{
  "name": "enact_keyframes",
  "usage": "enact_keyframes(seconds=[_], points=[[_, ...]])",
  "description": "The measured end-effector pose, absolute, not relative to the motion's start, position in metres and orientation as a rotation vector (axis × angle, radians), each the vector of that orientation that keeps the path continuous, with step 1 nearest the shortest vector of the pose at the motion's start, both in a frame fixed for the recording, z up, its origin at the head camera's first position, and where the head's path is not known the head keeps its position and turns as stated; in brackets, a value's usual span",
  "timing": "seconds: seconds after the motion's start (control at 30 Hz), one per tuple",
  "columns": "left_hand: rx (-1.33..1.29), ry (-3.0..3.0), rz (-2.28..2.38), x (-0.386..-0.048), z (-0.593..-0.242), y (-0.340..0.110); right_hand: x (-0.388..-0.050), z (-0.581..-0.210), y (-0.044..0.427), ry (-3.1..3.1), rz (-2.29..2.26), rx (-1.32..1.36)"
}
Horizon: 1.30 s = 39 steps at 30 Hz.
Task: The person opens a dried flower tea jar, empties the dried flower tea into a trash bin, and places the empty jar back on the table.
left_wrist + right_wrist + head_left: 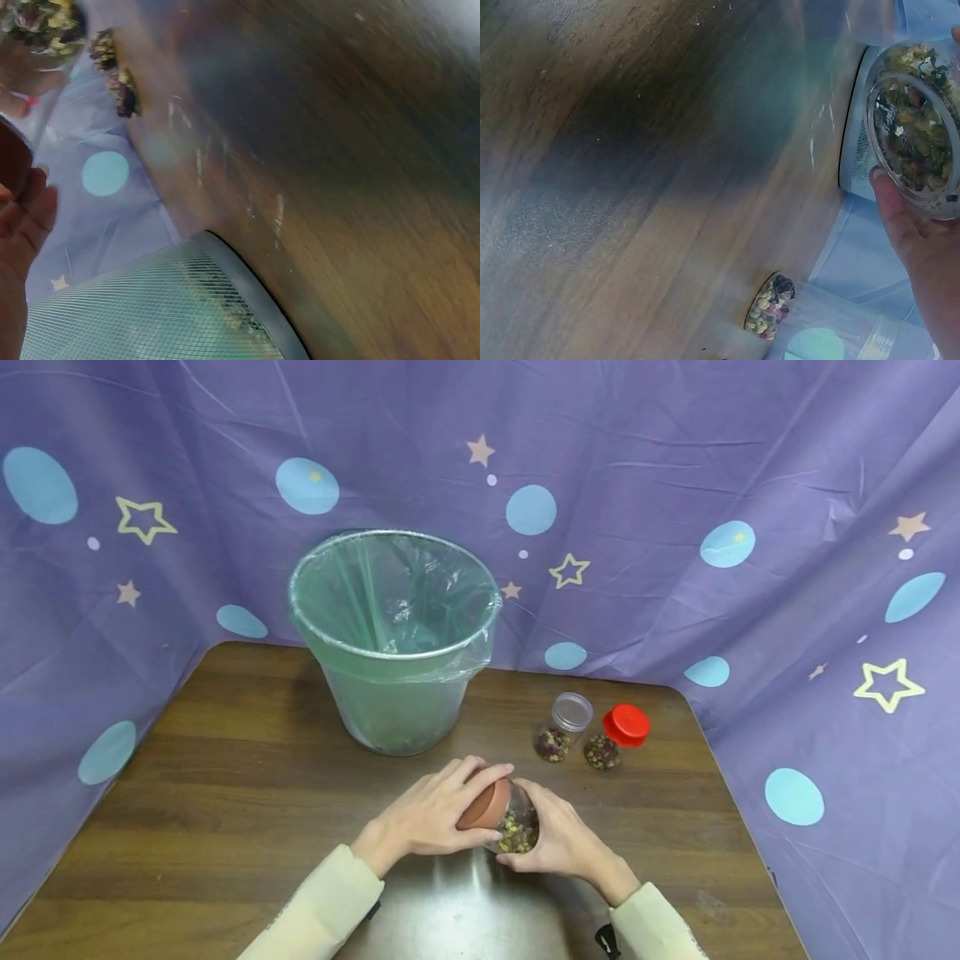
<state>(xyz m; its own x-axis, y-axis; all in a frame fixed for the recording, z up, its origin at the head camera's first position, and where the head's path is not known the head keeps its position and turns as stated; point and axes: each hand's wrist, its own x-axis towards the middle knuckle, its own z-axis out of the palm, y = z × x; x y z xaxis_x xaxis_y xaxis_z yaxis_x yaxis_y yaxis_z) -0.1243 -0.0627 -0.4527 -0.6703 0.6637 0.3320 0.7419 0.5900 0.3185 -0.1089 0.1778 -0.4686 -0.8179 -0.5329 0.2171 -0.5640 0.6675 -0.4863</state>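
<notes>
Low over the table, a clear jar point(519, 829) of dried yellow and dark flower bits is tilted between the two hands. Its reddish-brown lid point(483, 808) lies under my left hand point(431, 810), whose fingers and thumb grip round the lid. My right hand point(562, 835) grips the jar's body near the base. In the right wrist view, the round bottom of the jar point(913, 139) faces the camera, with the right thumb point(891, 202) along its edge. The left wrist view catches the lid point(11, 161) only at its edge, beside the left fingers.
A mesh bin point(393, 693) with a green plastic liner stands at the back left. Towards the back right are a clear-lidded jar point(553, 743) and a red-lidded jar point(602, 752), both holding dried flowers. A patterned purple curtain point(630, 593) hangs behind the wooden table point(187, 827).
</notes>
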Motion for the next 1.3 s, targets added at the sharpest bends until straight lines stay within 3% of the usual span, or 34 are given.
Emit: enact_keyframes(seconds=[0.8,1.07,1.3], points=[[-1.117,-2.497,-0.687,-0.127,-0.455,-0.055,-0.104,-0.466,0.171,-2.826,0.999,0.922],[-0.767,-2.711,-0.896,-0.117,-0.459,-0.046,-0.108,-0.467,0.172,-2.757,0.739,0.925],[-0.744,-2.809,-0.887,-0.116,-0.453,-0.043,-0.108,-0.469,0.172,-2.775,0.771,0.903]])
